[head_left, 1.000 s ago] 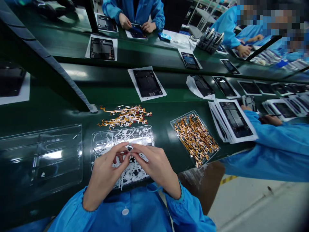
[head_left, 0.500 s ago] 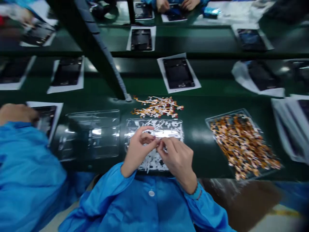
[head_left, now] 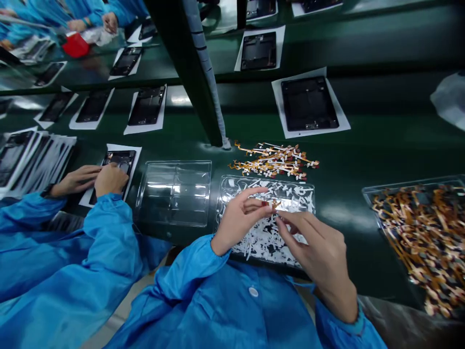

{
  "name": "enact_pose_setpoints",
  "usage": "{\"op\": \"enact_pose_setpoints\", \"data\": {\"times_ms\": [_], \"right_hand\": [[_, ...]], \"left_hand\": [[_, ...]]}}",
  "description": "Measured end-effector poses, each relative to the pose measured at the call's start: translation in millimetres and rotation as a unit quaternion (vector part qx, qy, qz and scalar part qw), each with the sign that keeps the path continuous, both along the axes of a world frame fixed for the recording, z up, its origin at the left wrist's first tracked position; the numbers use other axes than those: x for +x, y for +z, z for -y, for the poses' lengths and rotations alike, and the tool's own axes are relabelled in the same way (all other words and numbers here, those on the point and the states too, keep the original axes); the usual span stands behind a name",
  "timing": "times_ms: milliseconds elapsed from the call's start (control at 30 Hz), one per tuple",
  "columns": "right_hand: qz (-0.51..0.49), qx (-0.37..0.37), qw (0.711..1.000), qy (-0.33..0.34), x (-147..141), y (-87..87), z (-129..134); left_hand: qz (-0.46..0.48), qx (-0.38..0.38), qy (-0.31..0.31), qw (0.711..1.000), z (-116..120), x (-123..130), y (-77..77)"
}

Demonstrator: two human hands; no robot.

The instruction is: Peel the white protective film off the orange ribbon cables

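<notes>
My left hand (head_left: 241, 215) pinches a small orange flex part (head_left: 276, 203) between thumb and fingers, with the index finger raised. Close against it, the thumb and fingertips of my right hand (head_left: 317, 242) come together at the part's lower end; what they grip is too small to make out. Both hands are above a clear tray (head_left: 222, 194) of white paper strips (head_left: 261, 245). Just behind that tray lies a loose pile of orange and white flex parts (head_left: 276, 160).
A clear tray of many orange flex parts (head_left: 428, 232) lies at right. An unfilled clear tray (head_left: 174, 194) is at left, beside a co-worker's hands (head_left: 111, 179) on a black panel. A green post (head_left: 196, 72) rises behind. Black panels (head_left: 308, 104) on white sheets line the belt.
The view has swung left, so the table's contents appear further right. My right fingertips have moved slightly apart from my left ones, and the orange part between them now shows.
</notes>
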State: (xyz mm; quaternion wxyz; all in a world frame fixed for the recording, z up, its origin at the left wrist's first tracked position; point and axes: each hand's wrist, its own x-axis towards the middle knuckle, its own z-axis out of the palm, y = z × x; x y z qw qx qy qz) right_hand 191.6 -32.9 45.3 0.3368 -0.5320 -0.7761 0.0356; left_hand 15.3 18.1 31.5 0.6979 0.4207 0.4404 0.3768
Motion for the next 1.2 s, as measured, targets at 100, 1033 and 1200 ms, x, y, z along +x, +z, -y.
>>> {"op": "enact_pose_setpoints", "data": {"times_ms": [100, 1033, 1200], "right_hand": [[0.062, 0.036, 0.997, 0.012, 1.8, 2.7, -2.0], [0.099, -0.148, 0.984, 0.031, 63.7, -2.6, -47.2], [0.149, -0.137, 0.979, 0.036, 31.8, -16.5, -137.3]], "left_hand": [[-0.034, 0.037, -0.012, 0.999, -1.7, -2.6, 2.4], [-0.462, 0.173, 0.212, 0.843, -19.7, -218.1, 11.1], [-0.533, 0.148, 0.234, 0.8, -21.9, -269.5, -30.4]]}}
